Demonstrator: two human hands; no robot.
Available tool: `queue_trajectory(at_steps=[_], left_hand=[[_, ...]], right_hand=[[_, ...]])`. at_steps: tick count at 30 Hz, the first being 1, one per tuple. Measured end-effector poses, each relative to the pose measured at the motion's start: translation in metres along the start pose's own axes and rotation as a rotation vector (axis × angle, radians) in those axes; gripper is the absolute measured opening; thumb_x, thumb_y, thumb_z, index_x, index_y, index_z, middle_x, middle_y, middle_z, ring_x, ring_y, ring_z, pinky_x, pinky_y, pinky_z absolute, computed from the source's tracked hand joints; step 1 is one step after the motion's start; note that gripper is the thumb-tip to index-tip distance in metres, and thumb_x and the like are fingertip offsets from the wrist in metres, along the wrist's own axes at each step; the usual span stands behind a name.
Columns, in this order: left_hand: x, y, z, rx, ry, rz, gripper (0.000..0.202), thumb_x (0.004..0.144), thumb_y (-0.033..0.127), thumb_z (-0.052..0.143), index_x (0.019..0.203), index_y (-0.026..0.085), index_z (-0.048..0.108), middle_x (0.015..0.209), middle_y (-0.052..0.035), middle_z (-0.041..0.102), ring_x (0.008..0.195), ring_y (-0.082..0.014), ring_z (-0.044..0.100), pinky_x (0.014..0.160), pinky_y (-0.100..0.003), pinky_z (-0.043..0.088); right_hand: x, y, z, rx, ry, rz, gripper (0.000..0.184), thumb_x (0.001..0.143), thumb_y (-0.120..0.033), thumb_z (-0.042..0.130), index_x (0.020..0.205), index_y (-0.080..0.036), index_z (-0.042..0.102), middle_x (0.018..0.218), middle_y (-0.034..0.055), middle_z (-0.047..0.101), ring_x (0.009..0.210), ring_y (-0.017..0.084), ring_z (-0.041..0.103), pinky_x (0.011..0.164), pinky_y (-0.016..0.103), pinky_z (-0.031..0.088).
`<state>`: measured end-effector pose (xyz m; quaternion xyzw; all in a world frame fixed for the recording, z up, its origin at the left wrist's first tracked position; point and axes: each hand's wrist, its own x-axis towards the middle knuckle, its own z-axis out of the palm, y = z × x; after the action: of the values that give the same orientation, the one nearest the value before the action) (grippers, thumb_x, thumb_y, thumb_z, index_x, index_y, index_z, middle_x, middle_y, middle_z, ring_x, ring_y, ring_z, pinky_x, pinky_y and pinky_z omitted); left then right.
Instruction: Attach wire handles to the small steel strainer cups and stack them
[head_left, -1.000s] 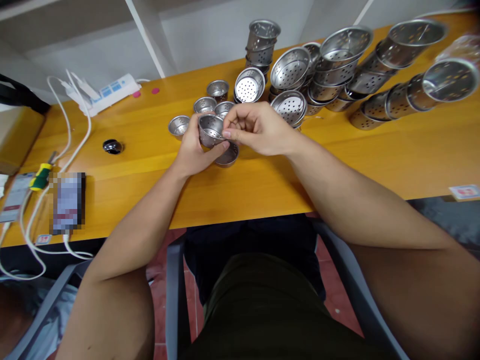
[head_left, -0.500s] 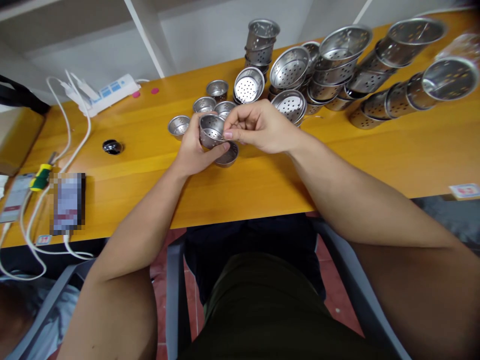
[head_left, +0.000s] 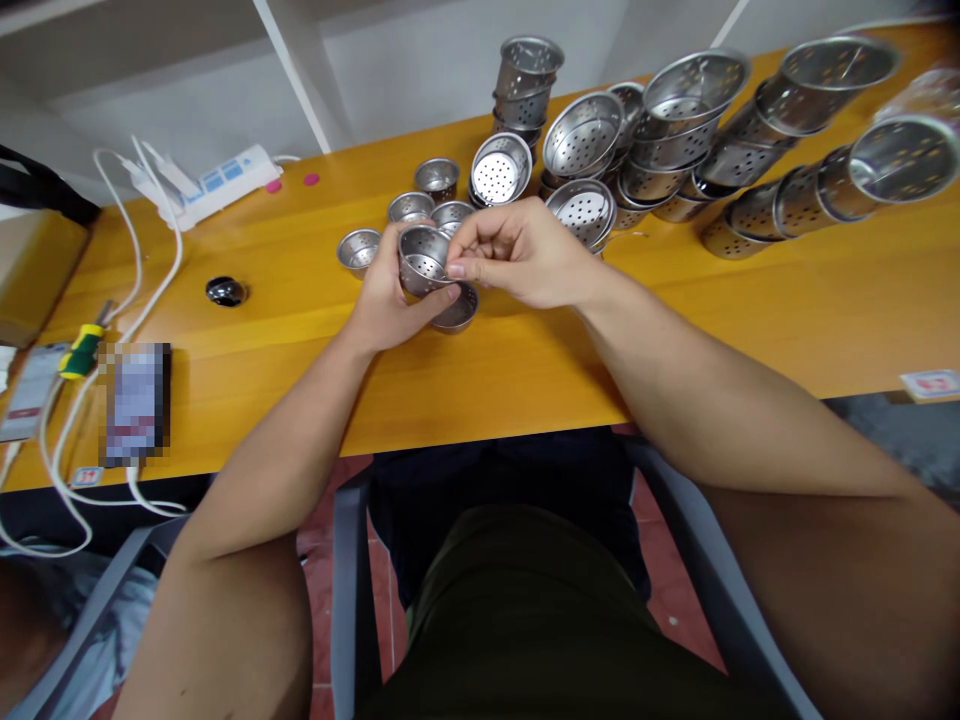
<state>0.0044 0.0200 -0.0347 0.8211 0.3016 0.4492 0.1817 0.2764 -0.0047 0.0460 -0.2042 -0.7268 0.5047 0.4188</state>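
My left hand [head_left: 386, 300] is wrapped round a small perforated metal cup [head_left: 424, 258], tilted so that its holed inside faces me. At the cup's right rim, my right hand [head_left: 517, 250] is pinched, thumb against forefinger. Whatever sits between those fingertips is too small or hidden to make out. Just below the held cup, another small metal cup [head_left: 459, 312] stands on the table, partly covered by my left thumb. Several more small cups [head_left: 358, 252] stand behind and left of my hands.
Stacks of larger perforated metal cups [head_left: 667, 150] line the back right of the wooden table [head_left: 480, 400]. Leftward lie a white power strip [head_left: 225, 185] with cables, a black round object [head_left: 225, 292], a screwdriver [head_left: 84, 350] and a phone [head_left: 136, 405]. A person's sleeve [head_left: 90, 620] shows at lower left.
Both hands keep the same hold and position at the cup. Only the view has shifted very slightly.
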Motion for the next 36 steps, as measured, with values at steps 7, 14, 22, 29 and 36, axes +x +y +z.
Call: queue_trajectory(at_steps=[7, 14, 22, 29, 36], left_hand=[[0.002, 0.000, 0.004, -0.070, 0.014, 0.014, 0.104, 0.097, 0.108, 0.086, 0.170, 0.041, 0.057, 0.146, -0.0066, 0.077, 0.139, -0.0356, 0.082, 0.118, -0.063, 0.075], [0.001, -0.001, 0.003, -0.055, -0.020, -0.036, 0.103, 0.099, 0.109, 0.082, 0.169, 0.037, 0.058, 0.152, -0.0093, 0.077, 0.153, -0.0439, 0.082, 0.125, -0.069, 0.074], [0.001, 0.003, 0.004, -0.209, 0.002, 0.047, 0.075, 0.112, 0.086, 0.090, 0.169, 0.048, 0.060, 0.159, 0.0015, 0.080, 0.143, -0.0315, 0.080, 0.129, -0.069, 0.072], [0.001, 0.003, 0.003, -0.163, -0.024, 0.024, 0.088, 0.109, 0.097, 0.083, 0.171, 0.041, 0.055, 0.158, -0.0023, 0.077, 0.143, -0.0302, 0.079, 0.129, -0.061, 0.071], [0.002, -0.019, 0.001, -0.142, 0.092, -0.032, 0.098, 0.097, 0.095, 0.097, 0.172, 0.043, 0.060, 0.163, -0.0098, 0.076, 0.162, -0.0442, 0.075, 0.139, -0.065, 0.063]], right_hand=[[-0.002, -0.007, 0.000, -0.017, 0.018, 0.026, 0.059, 0.085, -0.072, 0.118, 0.095, -0.027, 0.080, 0.082, 0.0014, 0.074, 0.082, 0.023, 0.069, 0.072, 0.036, 0.065], [-0.002, -0.008, 0.002, -0.018, 0.062, 0.047, 0.061, 0.086, -0.075, 0.117, 0.097, -0.027, 0.081, 0.082, 0.0016, 0.072, 0.082, 0.023, 0.069, 0.073, 0.037, 0.065], [-0.003, -0.008, 0.003, -0.036, 0.100, 0.064, 0.064, 0.086, -0.081, 0.115, 0.097, -0.028, 0.080, 0.081, 0.0010, 0.070, 0.082, 0.024, 0.068, 0.070, 0.037, 0.064], [-0.004, -0.006, 0.002, -0.067, 0.092, 0.040, 0.065, 0.088, -0.082, 0.114, 0.100, -0.028, 0.079, 0.085, 0.0025, 0.072, 0.087, 0.025, 0.070, 0.075, 0.038, 0.066], [-0.010, -0.002, 0.000, -0.435, 0.213, -0.129, 0.028, 0.117, -0.060, 0.086, 0.128, -0.034, 0.085, 0.129, 0.0100, 0.081, 0.113, 0.032, 0.077, 0.094, 0.045, 0.071]])
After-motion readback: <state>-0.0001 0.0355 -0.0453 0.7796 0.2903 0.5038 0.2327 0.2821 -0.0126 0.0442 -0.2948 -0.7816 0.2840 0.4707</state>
